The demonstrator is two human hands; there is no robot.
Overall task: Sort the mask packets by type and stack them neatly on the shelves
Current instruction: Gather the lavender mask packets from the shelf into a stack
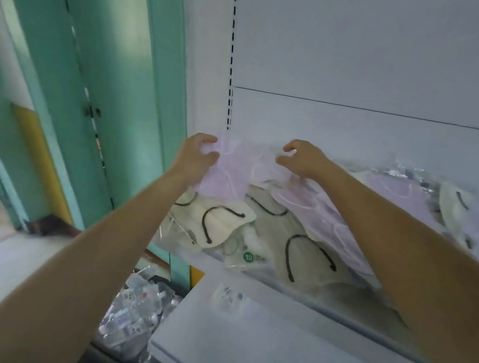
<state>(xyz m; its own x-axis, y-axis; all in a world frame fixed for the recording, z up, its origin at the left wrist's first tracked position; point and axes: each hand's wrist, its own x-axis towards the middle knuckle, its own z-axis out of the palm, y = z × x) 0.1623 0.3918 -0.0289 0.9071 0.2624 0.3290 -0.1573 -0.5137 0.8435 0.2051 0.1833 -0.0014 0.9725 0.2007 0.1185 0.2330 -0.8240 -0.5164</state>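
1. Lilac mask packet (230,170): I hold it up at the left end of the shelf (293,287), over the heap and close to the white back panel (376,61).
2. My left hand (197,152) grips its left edge, fingers curled over the top and thumb pressed into the front.
3. My right hand (299,159) has its upper right edge, fingers bent and pinching the plastic; the blur hides exactly how tight the hold is.
4. Just below the packet lie cream masks with black ear loops (219,219) in clear wrapping, overlapping each other.
5. Beside those, toward the front edge, is a greyer packet (305,254), also with black loops, and a small green round sticker (248,256) shows among the wrappers.
6. More lilac packets (336,215) lie slanted under my right forearm and run on to the right, mixed with other pale ones.
7. A lower white shelf (267,352) juts out beneath.
8. Left of it, further down, sits a jumble of clear packets (140,306).
9. A slotted upright (231,54) marks the left edge of the back panel, and a green door frame (111,51) stands further left.
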